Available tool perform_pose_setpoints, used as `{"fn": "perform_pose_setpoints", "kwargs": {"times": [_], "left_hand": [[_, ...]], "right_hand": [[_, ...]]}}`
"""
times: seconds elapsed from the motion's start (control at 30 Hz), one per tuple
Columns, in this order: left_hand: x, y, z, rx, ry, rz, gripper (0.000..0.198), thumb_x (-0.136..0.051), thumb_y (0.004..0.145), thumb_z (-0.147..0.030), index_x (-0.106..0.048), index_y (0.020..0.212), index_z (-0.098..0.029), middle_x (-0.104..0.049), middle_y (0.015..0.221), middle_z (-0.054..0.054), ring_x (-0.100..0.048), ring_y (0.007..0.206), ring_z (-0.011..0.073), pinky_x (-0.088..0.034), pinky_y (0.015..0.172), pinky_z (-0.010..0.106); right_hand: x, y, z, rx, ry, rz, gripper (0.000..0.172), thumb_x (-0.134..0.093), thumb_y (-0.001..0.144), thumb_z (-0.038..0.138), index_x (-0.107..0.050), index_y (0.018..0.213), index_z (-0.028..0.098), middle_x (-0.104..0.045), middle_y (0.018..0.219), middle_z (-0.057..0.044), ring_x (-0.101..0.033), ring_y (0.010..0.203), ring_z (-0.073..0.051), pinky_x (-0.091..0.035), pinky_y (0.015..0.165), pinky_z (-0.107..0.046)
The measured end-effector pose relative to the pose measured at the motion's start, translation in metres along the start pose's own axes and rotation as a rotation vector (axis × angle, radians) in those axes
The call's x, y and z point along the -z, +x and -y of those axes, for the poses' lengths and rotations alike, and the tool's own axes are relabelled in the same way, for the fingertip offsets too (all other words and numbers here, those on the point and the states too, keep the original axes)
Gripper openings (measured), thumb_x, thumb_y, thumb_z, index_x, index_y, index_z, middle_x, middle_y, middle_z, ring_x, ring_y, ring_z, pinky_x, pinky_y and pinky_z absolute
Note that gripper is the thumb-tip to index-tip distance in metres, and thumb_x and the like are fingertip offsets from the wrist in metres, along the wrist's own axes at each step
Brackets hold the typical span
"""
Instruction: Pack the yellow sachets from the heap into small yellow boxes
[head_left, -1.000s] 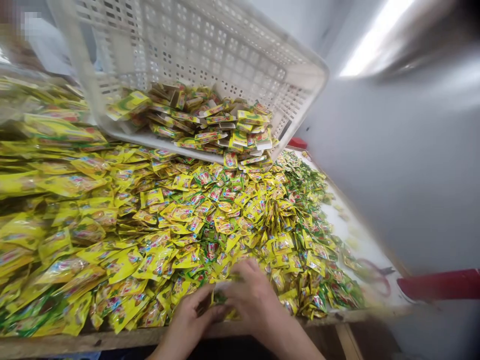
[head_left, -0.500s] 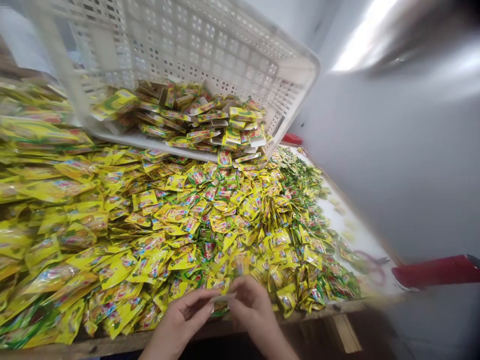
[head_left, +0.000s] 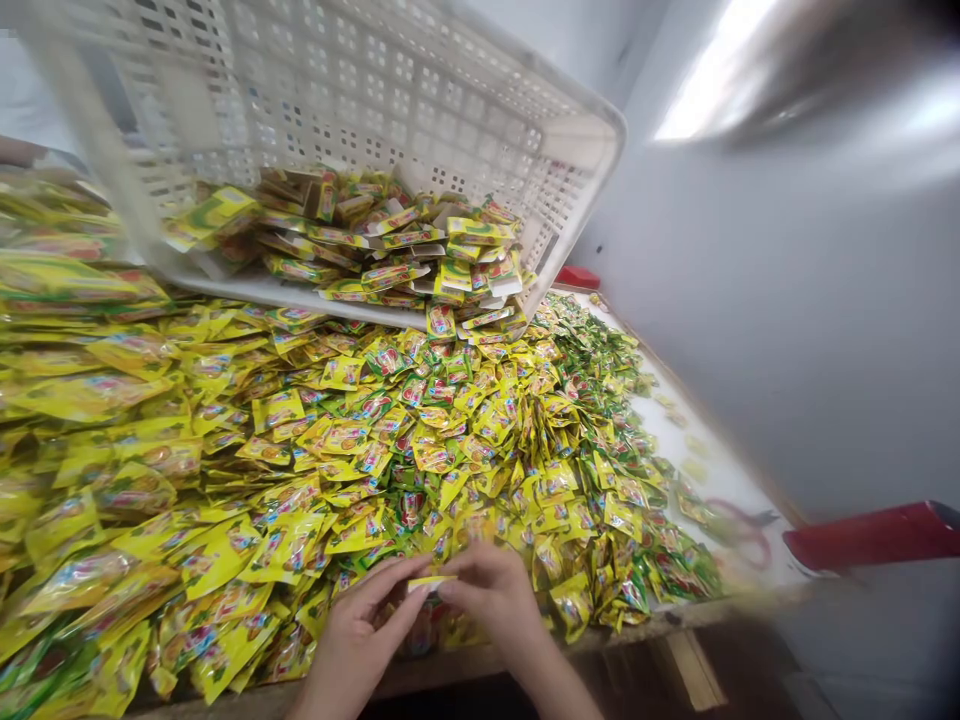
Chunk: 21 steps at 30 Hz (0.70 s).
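A big heap of small yellow and green sachets (head_left: 420, 440) covers the table. My left hand (head_left: 356, 630) and my right hand (head_left: 491, 600) meet at the near edge of the heap. Between their fingertips they pinch a thin stack of sachets (head_left: 429, 583), seen edge on. A white perforated plastic crate (head_left: 360, 120) leans tilted over the back of the heap, with neat stacks of sachets (head_left: 390, 245) lying in its lower side.
The table's wooden front edge (head_left: 675, 625) runs below the heap. Red-handled scissors (head_left: 739, 535) lie on the white tabletop at the right. A red object (head_left: 874, 535) sticks in from the right edge. A grey wall (head_left: 787, 330) stands close on the right.
My hands have lifted slightly off the heap and now pinch the stack between the fingertips. The view has drifted a little, shifting the scene leftward in the frame.
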<state>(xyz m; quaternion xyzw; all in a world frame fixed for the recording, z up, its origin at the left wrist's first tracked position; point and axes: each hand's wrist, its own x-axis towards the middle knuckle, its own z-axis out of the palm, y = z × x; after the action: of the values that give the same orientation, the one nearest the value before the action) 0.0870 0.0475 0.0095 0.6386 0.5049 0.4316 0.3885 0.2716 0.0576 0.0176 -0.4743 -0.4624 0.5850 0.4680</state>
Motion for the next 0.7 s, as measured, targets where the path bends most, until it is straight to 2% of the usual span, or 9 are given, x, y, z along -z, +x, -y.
{"fn": "perform_pose_setpoints", "kwargs": {"times": [0.1, 0.23, 0.37, 0.47, 0.6, 0.7], "left_hand": [[0.003, 0.005, -0.002, -0.148, 0.061, 0.035, 0.015, -0.068, 0.084, -0.027, -0.077, 0.096, -0.027, -0.077, 0.095, 0.003, -0.072, 0.091, 0.0183, -0.058, 0.082, 0.024], [0.010, 0.002, 0.006, -0.236, 0.135, 0.076, 0.021, -0.067, 0.085, -0.025, -0.076, 0.103, -0.032, -0.078, 0.101, 0.001, -0.073, 0.094, 0.0185, -0.058, 0.086, 0.024], [0.013, -0.006, 0.017, -0.252, 0.251, 0.110, 0.031, -0.071, 0.081, -0.029, -0.073, 0.111, -0.036, -0.075, 0.112, -0.001, -0.071, 0.104, 0.0212, -0.056, 0.091, 0.026], [0.013, -0.011, 0.020, -0.262, 0.258, 0.114, 0.031, -0.069, 0.083, -0.027, -0.072, 0.112, -0.037, -0.074, 0.115, -0.002, -0.070, 0.105, 0.0202, -0.056, 0.092, 0.025], [0.009, -0.016, 0.023, -0.271, 0.191, 0.138, 0.034, -0.067, 0.084, -0.023, -0.070, 0.115, -0.037, -0.072, 0.119, -0.002, -0.070, 0.105, 0.0187, -0.055, 0.093, 0.022], [0.004, -0.017, 0.030, -0.249, 0.134, 0.088, 0.026, -0.068, 0.082, -0.025, -0.073, 0.106, -0.034, -0.075, 0.112, -0.001, -0.071, 0.102, 0.0199, -0.056, 0.092, 0.024]], "right_hand": [[0.002, 0.000, -0.003, 0.130, -0.096, -0.023, 0.016, -0.086, 0.064, 0.035, -0.079, 0.072, 0.022, -0.068, 0.067, -0.003, -0.062, 0.063, -0.017, -0.050, 0.062, -0.028], [0.003, -0.005, -0.004, 0.301, -0.228, -0.017, 0.015, -0.085, 0.067, 0.032, -0.079, 0.079, 0.025, -0.071, 0.075, -0.003, -0.065, 0.073, -0.019, -0.051, 0.071, -0.029], [-0.002, -0.016, -0.008, 0.429, -0.333, -0.027, 0.011, -0.075, 0.080, 0.027, -0.077, 0.090, 0.027, -0.068, 0.087, -0.004, -0.064, 0.083, -0.018, -0.051, 0.076, -0.029], [-0.003, -0.023, -0.012, 0.507, -0.411, -0.040, 0.017, -0.066, 0.086, 0.023, -0.074, 0.101, 0.028, -0.064, 0.097, -0.006, -0.063, 0.090, -0.019, -0.052, 0.079, -0.029], [-0.004, -0.029, -0.018, 0.527, -0.446, -0.052, 0.023, -0.063, 0.088, 0.019, -0.071, 0.107, 0.029, -0.061, 0.100, -0.006, -0.061, 0.090, -0.018, -0.051, 0.080, -0.029], [-0.011, -0.033, -0.022, 0.534, -0.498, -0.074, 0.025, -0.060, 0.088, 0.019, -0.070, 0.109, 0.030, -0.061, 0.102, -0.006, -0.061, 0.086, -0.017, -0.051, 0.077, -0.029]]}}
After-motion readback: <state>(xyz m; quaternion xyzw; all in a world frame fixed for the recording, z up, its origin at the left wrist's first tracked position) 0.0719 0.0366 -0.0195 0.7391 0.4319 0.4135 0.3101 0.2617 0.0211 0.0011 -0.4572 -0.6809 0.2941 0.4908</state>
